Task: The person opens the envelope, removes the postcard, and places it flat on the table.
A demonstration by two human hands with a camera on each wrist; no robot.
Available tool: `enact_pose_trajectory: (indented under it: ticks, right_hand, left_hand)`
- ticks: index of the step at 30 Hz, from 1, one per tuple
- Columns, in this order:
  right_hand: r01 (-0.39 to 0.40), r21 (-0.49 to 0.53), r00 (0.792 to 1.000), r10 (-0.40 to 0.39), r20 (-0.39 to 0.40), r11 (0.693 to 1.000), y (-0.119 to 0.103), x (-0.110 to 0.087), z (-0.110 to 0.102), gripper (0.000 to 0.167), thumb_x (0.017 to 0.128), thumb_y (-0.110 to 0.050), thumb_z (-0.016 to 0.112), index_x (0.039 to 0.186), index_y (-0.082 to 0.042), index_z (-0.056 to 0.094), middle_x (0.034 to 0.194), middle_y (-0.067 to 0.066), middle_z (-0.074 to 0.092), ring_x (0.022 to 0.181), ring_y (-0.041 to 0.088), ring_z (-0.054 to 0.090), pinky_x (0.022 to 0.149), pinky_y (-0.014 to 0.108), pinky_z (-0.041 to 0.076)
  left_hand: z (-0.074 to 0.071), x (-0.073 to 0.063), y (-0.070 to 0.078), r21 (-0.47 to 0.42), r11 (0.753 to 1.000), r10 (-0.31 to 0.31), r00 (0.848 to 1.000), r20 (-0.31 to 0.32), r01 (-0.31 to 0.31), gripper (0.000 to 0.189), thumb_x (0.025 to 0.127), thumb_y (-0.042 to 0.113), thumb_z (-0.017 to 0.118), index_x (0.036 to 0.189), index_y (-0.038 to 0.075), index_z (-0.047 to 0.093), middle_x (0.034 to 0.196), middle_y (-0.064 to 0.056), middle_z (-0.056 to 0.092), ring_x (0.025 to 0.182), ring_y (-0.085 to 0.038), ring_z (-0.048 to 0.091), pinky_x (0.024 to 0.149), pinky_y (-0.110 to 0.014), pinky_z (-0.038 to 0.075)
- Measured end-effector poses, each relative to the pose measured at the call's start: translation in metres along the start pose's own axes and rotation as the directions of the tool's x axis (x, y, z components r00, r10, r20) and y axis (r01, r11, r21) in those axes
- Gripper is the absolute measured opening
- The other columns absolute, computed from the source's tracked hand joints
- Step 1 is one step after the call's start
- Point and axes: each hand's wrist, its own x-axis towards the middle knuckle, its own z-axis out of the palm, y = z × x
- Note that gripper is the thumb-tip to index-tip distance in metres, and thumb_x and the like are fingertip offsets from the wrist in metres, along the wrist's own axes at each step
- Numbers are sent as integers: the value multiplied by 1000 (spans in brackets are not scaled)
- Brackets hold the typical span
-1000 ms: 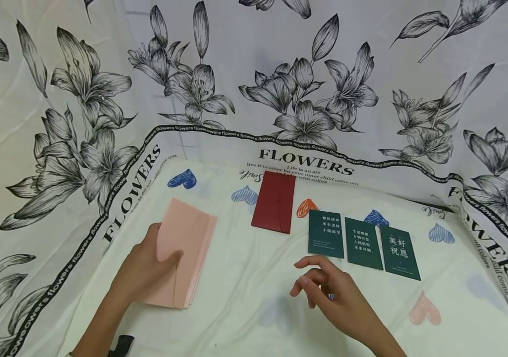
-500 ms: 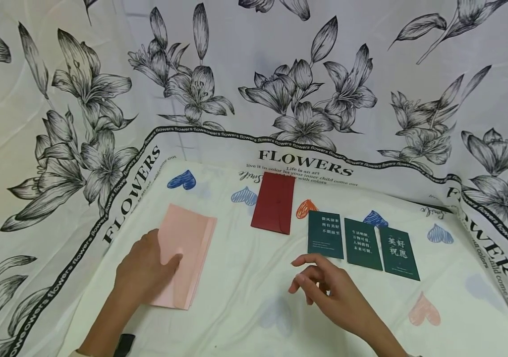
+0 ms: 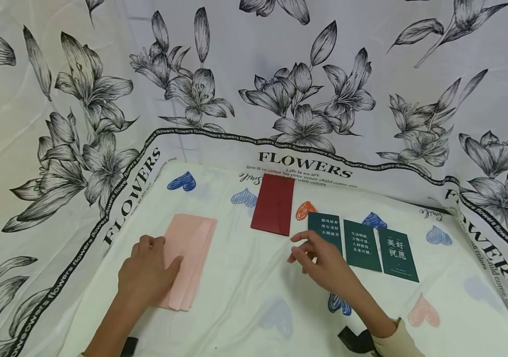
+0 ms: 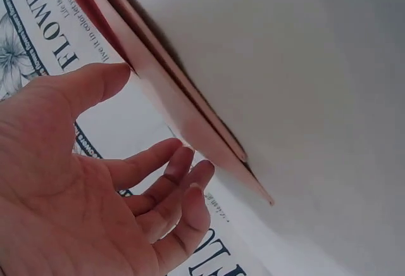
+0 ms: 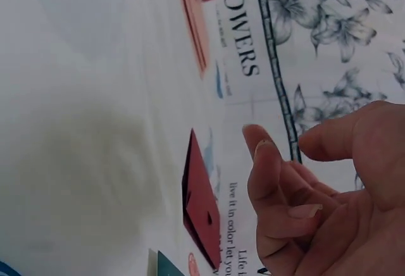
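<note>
Several pink envelopes lie slightly fanned in a stack on the left of the table. My left hand is at the stack's left edge, its thumb over the top one. In the left wrist view, the fingers are loosely bent with tips right at the edge of the envelopes, not closed round them. Above the table my right hand hovers, fingers loosely curled and holding nothing. It overlaps the lower part of the leftmost green card. A dark red envelope lies beyond it.
Two more green cards with white writing, a middle one and a right one, lie beside the first in a row. A white cloth with printed hearts covers the table. Behind it hangs a flower-print curtain.
The pink envelopes, earlier gripped and tilted up by my left hand, now lie lower and flatter, and that hand's grip has loosened. My right hand has moved slightly forward, towards the green cards.
</note>
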Motion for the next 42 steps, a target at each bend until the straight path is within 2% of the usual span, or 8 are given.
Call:
enact_pose_trajectory:
  ticks: [6, 8, 12, 14, 19, 27, 35, 42]
  right_hand:
    - [-38, -204, 994, 16, -110, 978, 15, 48, 3, 41, 107, -28, 65, 136, -1, 56, 110, 9, 76, 70, 16, 63, 58, 31, 51]
    - [-104, -261, 990, 74, -122, 960, 21, 63, 7, 49, 106, -33, 66, 139, 1, 53, 113, 11, 75, 71, 15, 62, 57, 32, 49]
    - [-232, -336, 970, 195, -143, 913, 33, 88, 18, 68, 104, -45, 67, 148, 1, 45, 103, 9, 71, 69, 17, 62, 54, 34, 46]
    - [-277, -373, 959, 233, -161, 885, 37, 96, 23, 75, 102, -49, 69, 150, 1, 41, 97, 9, 67, 68, 19, 61, 53, 35, 44]
    - [-274, -455, 960, 210, -187, 848, 38, 105, 29, 79, 100, -44, 73, 149, 6, 37, 101, 17, 64, 67, 22, 60, 51, 34, 42]
    - [-308, -378, 949, 252, -190, 873, 37, 109, 30, 71, 100, -35, 75, 146, 6, 40, 77, 9, 60, 62, 20, 58, 52, 32, 39]
    - [-301, -247, 952, 274, -139, 921, 46, 107, 20, 57, 102, -31, 73, 139, 5, 49, 101, 15, 70, 73, 21, 62, 63, 34, 47]
    - [-214, -107, 974, 203, -104, 971, 49, 98, 14, 45, 104, -25, 71, 132, 6, 54, 97, 17, 68, 67, 20, 56, 61, 33, 44]
  left_hand:
    - [-6, -12, 9, -45, 999, -13, 997, -75, 10, 59, 100, 34, 67, 143, -5, 55, 135, -31, 51, 118, -52, 55, 81, -66, 48]
    - [-6, -17, 17, -71, 998, -8, 996, -93, 1, 55, 101, 32, 66, 144, -2, 56, 137, -29, 52, 118, -51, 56, 83, -66, 48]
    - [-4, -30, 36, -122, 992, 27, 990, -140, -44, 47, 99, 29, 70, 139, 6, 62, 137, -21, 56, 114, -48, 59, 83, -65, 49]
    - [0, -36, 44, -152, 985, 54, 984, -172, -81, 42, 97, 26, 73, 134, 8, 66, 135, -17, 58, 111, -46, 61, 82, -63, 50]
    - [6, -44, 57, -196, 973, 83, 978, -192, -121, 36, 95, 25, 77, 128, 12, 70, 133, -10, 60, 102, -39, 64, 78, -57, 52]
    - [9, -44, 67, -220, 971, 68, 990, -126, -94, 36, 97, 30, 75, 130, 15, 70, 135, -5, 58, 109, -33, 63, 83, -53, 52]
    - [12, -50, 75, -238, 961, 105, 984, -142, -138, 32, 95, 28, 78, 125, 18, 71, 131, -3, 60, 100, -24, 63, 82, -49, 51]
    - [12, -50, 75, -251, 957, 111, 982, -150, -146, 31, 95, 28, 78, 124, 20, 71, 130, -1, 59, 98, -22, 64, 82, -48, 52]
